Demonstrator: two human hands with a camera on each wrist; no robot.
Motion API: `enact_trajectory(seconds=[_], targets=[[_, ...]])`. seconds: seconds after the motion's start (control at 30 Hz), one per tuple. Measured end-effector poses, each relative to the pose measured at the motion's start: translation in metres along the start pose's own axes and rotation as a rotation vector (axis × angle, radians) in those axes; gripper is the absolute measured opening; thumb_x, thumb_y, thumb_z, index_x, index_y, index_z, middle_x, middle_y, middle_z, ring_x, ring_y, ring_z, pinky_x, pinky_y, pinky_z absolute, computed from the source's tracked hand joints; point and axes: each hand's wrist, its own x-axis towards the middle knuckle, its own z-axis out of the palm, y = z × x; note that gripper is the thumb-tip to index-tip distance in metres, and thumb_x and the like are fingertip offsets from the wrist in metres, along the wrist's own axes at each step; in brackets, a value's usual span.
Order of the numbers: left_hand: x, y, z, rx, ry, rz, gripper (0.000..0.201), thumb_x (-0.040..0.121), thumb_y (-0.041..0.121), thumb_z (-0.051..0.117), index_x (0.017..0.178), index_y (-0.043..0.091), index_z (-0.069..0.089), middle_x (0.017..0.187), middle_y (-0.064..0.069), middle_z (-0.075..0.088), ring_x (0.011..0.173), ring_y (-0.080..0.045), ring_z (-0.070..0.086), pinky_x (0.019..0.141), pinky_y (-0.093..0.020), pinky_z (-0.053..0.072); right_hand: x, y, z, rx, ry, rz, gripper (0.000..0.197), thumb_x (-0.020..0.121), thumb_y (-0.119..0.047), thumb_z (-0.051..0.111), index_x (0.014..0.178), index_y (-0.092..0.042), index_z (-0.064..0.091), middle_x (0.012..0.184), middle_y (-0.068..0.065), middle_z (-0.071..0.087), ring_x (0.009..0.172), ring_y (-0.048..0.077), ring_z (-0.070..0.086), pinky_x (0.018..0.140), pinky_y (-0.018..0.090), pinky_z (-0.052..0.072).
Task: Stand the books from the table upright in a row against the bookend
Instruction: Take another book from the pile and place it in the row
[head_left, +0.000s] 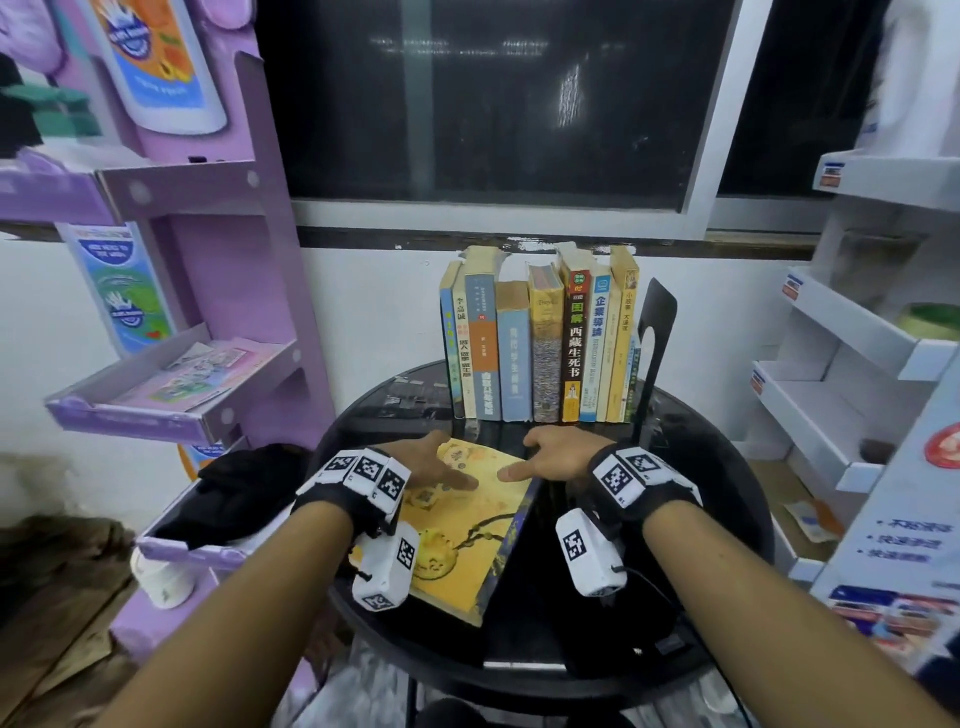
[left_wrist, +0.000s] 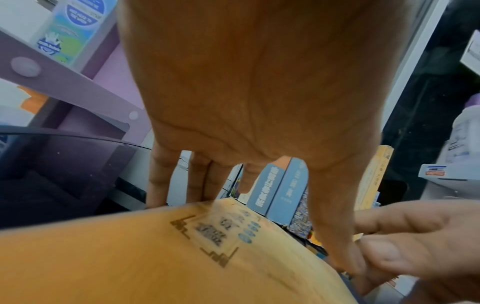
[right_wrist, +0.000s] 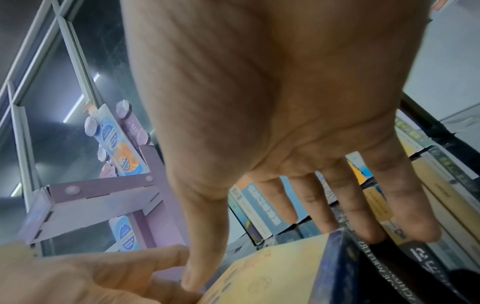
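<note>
Head view is showing me both hands working the yellow book (head_left: 462, 525), which is lying flat on the black round table (head_left: 727, 519) in front of the upright row of books (head_left: 540, 348) leaning against the black bookend (head_left: 655, 332); my left hand (head_left: 431, 467) and right hand (head_left: 556, 457) are pinching its far end, thumbs on the cover, fingers reaching over the edge

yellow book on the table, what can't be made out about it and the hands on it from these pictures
- Yellow paperback book: the cover title is blurred in the left wrist view and too small in the head view.
- Left hand: its fingertips drop behind the book's far edge in the left wrist view.
- Right hand: its fingertips are hidden beyond the book's dark blue spine.
</note>
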Motion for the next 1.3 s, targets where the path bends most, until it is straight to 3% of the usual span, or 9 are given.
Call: enact_trajectory(seconds=[0.17, 0.33, 0.5, 0.63, 0.8, 1.1, 1.23, 1.3], targets=[[-0.006, -0.001, 0.002, 0.129, -0.053, 0.01, 0.115, 0.062, 0.061, 0.078, 0.15, 0.033, 0.01, 0.149, -0.005, 0.038, 0.131, -0.028, 0.043, 0.108, -0.045, 0.036, 0.006, -0.011, 0.008, -0.064, -0.026, 0.025, 0.096, 0.075, -0.067, 0.065, 0.147, -0.013, 0.032, 0.15, 0.005, 0.037, 0.133, 0.023, 0.041, 0.106, 0.038, 0.038], [-0.004, -0.003, 0.01, 0.248, 0.051, 0.065, 0.123, 0.053, 0.057, 0.086, 0.149, 0.027, 0.015, 0.143, -0.006, 0.044, 0.127, -0.027, 0.046, 0.102, -0.045, 0.043, 0.011, -0.013, 0.017, -0.195, -0.008, 0.037, 0.081, 0.065, -0.063, 0.076, 0.122, -0.013, 0.05, 0.121, 0.007, 0.058, 0.106, 0.023, 0.055, 0.091, 0.037, 0.049], [-0.006, -0.001, 0.01, 0.268, 0.074, 0.064, 0.124, 0.047, 0.054, 0.089, 0.146, 0.03, 0.018, 0.137, -0.004, 0.046, 0.122, -0.028, 0.049, 0.099, -0.049, 0.045, 0.013, -0.015, 0.021, -0.221, 0.019, 0.063, 0.08, 0.058, -0.064, 0.08, 0.111, -0.009, 0.059, 0.109, 0.007, 0.062, 0.097, 0.022, 0.059, 0.082, 0.033, 0.051], [-0.006, -0.002, 0.01, 0.245, 0.072, 0.046, 0.127, 0.043, 0.055, 0.09, 0.146, 0.031, 0.018, 0.136, -0.003, 0.045, 0.121, -0.028, 0.05, 0.099, -0.05, 0.045, 0.016, -0.012, 0.024, -0.179, 0.025, 0.096, 0.077, 0.053, -0.065, 0.082, 0.101, -0.009, 0.06, 0.105, 0.007, 0.063, 0.096, 0.023, 0.06, 0.083, 0.033, 0.052], [-0.007, -0.006, 0.015, 0.204, 0.087, 0.028, 0.13, 0.042, 0.056, 0.09, 0.147, 0.03, 0.017, 0.138, -0.003, 0.043, 0.123, -0.027, 0.049, 0.102, -0.05, 0.043, 0.017, -0.005, 0.029, -0.076, 0.021, 0.094, 0.086, 0.047, -0.063, 0.085, 0.111, -0.013, 0.061, 0.111, 0.003, 0.065, 0.102, 0.022, 0.059, 0.093, 0.038, 0.05], [-0.008, -0.014, 0.018, 0.12, 0.096, 0.078, 0.126, 0.05, 0.053, 0.088, 0.15, 0.025, 0.017, 0.144, 0.002, 0.035, 0.131, -0.022, 0.041, 0.109, -0.044, 0.036, 0.012, -0.006, 0.023, 0.078, 0.067, 0.124, 0.098, 0.042, -0.047, 0.094, 0.122, -0.015, 0.046, 0.126, 0.009, 0.049, 0.114, 0.026, 0.051, 0.095, 0.045, 0.049], [-0.008, -0.021, 0.017, 0.058, 0.093, 0.108, 0.128, 0.048, 0.055, 0.088, 0.15, 0.027, 0.016, 0.146, 0.003, 0.035, 0.133, -0.022, 0.037, 0.111, -0.046, 0.033, 0.01, -0.005, 0.02, 0.373, 0.112, 0.121, 0.079, 0.046, -0.018, 0.097, 0.108, -0.014, 0.047, 0.119, 0.009, 0.053, 0.102, 0.029, 0.062, 0.072, 0.046, 0.06], [-0.008, -0.023, 0.016, 0.046, 0.095, 0.124, 0.129, 0.047, 0.055, 0.088, 0.15, 0.027, 0.016, 0.145, 0.002, 0.035, 0.134, -0.022, 0.037, 0.111, -0.048, 0.033, 0.008, -0.005, 0.019, 0.476, 0.103, 0.116, 0.069, 0.052, -0.007, 0.093, 0.102, -0.014, 0.045, 0.115, 0.011, 0.057, 0.096, 0.03, 0.065, 0.069, 0.047, 0.06]])
